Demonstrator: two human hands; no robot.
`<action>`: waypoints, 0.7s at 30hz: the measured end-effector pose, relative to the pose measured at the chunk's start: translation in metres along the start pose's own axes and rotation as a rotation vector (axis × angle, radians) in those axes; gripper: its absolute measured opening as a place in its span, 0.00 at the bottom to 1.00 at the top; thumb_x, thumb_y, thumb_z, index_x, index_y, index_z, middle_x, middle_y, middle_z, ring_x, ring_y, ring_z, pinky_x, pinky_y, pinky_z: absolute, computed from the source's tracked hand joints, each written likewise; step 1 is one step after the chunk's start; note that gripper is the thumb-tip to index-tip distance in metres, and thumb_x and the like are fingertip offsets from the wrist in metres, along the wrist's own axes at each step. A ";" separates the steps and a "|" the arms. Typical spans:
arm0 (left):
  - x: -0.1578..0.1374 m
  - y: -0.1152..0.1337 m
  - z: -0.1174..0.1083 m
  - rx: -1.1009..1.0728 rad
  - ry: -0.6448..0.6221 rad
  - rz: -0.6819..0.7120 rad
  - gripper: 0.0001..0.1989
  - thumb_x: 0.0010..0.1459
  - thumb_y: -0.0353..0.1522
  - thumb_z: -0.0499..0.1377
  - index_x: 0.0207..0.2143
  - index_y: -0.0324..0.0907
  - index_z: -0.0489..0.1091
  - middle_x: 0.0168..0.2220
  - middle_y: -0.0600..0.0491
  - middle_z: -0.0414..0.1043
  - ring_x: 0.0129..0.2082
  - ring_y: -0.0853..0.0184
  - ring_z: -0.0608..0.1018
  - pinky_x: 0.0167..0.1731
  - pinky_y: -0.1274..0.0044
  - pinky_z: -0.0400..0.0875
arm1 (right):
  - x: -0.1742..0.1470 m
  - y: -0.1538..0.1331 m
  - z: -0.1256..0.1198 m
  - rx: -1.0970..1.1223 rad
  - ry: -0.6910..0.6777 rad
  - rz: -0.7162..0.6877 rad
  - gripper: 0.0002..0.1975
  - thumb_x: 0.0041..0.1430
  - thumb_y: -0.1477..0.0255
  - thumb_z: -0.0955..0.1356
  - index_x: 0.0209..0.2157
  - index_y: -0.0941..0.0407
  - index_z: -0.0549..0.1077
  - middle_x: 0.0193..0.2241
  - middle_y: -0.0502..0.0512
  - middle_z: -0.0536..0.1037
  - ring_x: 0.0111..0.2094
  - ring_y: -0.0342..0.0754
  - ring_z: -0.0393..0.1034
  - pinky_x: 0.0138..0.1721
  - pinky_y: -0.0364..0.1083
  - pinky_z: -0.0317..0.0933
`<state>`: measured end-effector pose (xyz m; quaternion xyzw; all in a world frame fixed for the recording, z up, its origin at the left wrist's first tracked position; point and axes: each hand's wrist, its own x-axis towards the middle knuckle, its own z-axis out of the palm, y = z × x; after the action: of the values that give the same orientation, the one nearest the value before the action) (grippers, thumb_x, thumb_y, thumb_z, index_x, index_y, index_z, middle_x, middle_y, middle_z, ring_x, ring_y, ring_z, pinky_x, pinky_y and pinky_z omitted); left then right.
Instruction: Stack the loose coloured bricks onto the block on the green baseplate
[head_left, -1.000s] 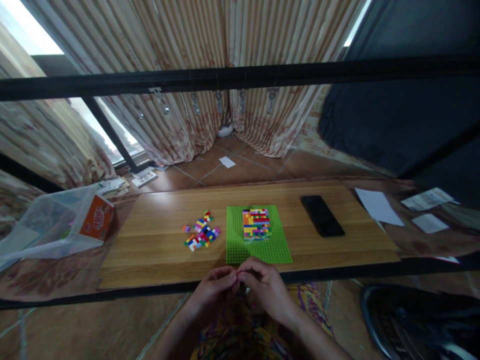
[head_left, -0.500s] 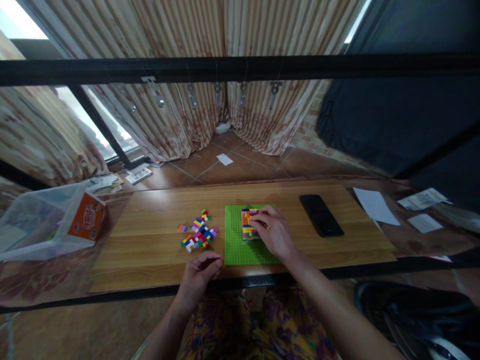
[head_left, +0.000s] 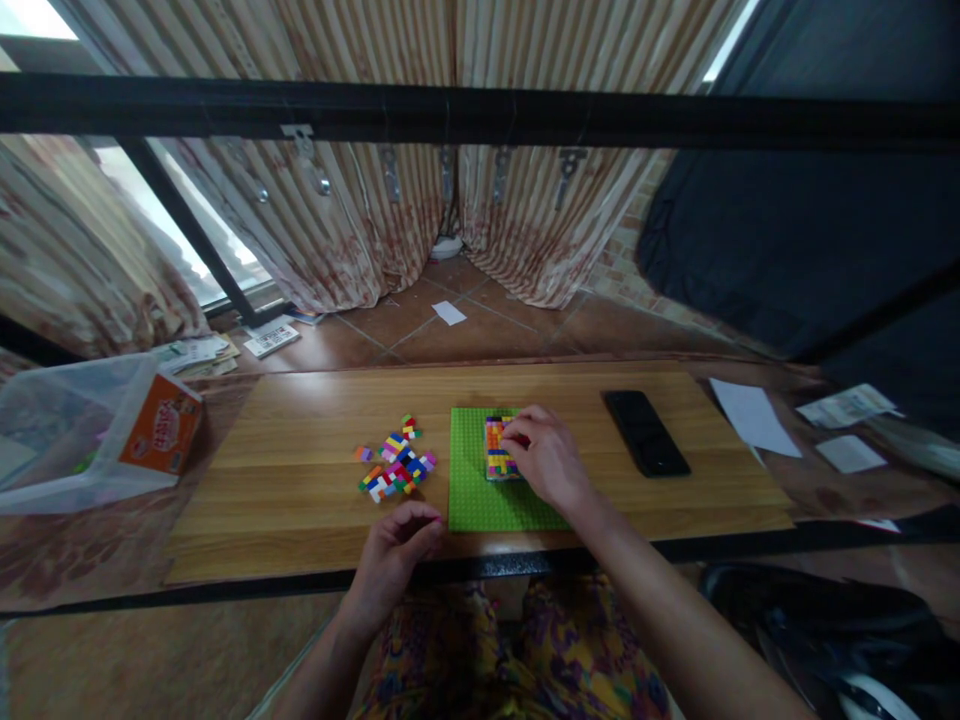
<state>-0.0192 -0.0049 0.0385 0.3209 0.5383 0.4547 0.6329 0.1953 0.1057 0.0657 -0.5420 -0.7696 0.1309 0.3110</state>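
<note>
A block of many-coloured toy bricks (head_left: 498, 462) stands on a green baseplate (head_left: 466, 500). My right hand (head_left: 549, 455) is over its right side, thumb and forefinger pinched together at the top; whatever is between them is too small to make out. The right part of the block is hidden under that hand. At the table's front edge, left of the baseplate, my left hand (head_left: 399, 545) is closed in a pinch on a small pink brick (head_left: 438, 520), of which only a bit shows. Beyond it lies a loose pile of coloured bricks (head_left: 399, 468).
A black phone (head_left: 645, 432) lies on the wooden tabletop (head_left: 315, 420) at the right, with white paper (head_left: 754, 415) past it. On the left is a clear plastic bin (head_left: 82, 490) with an orange label. A dark metal bar (head_left: 480, 117) crosses beyond the table.
The camera view has shifted slightly. Both hands stay nearly where they were, the right one still pinching over the brick block and the left one still at the table edge.
</note>
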 end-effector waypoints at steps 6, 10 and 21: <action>-0.001 0.002 0.000 -0.017 0.022 -0.002 0.12 0.45 0.35 0.68 0.30 0.39 0.72 0.22 0.57 0.69 0.23 0.74 0.69 0.24 0.82 0.64 | -0.009 0.006 0.009 0.014 0.074 -0.041 0.07 0.57 0.74 0.68 0.26 0.52 0.77 0.32 0.53 0.74 0.38 0.50 0.67 0.42 0.50 0.61; -0.001 0.003 0.000 -0.025 0.032 0.001 0.12 0.44 0.35 0.69 0.29 0.39 0.72 0.21 0.58 0.69 0.22 0.74 0.69 0.24 0.82 0.65 | -0.020 0.007 0.013 0.016 0.121 -0.102 0.10 0.61 0.70 0.65 0.32 0.50 0.79 0.36 0.55 0.74 0.41 0.52 0.66 0.46 0.53 0.62; 0.002 0.004 0.006 -0.031 0.098 0.076 0.13 0.45 0.36 0.68 0.32 0.39 0.75 0.25 0.55 0.74 0.26 0.72 0.72 0.29 0.81 0.68 | -0.036 0.008 0.019 0.016 0.167 -0.125 0.12 0.64 0.71 0.62 0.40 0.51 0.77 0.40 0.57 0.73 0.44 0.53 0.64 0.49 0.53 0.63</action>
<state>-0.0141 -0.0012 0.0423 0.3085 0.5491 0.5019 0.5928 0.1970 0.0785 0.0347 -0.4995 -0.7722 0.0716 0.3861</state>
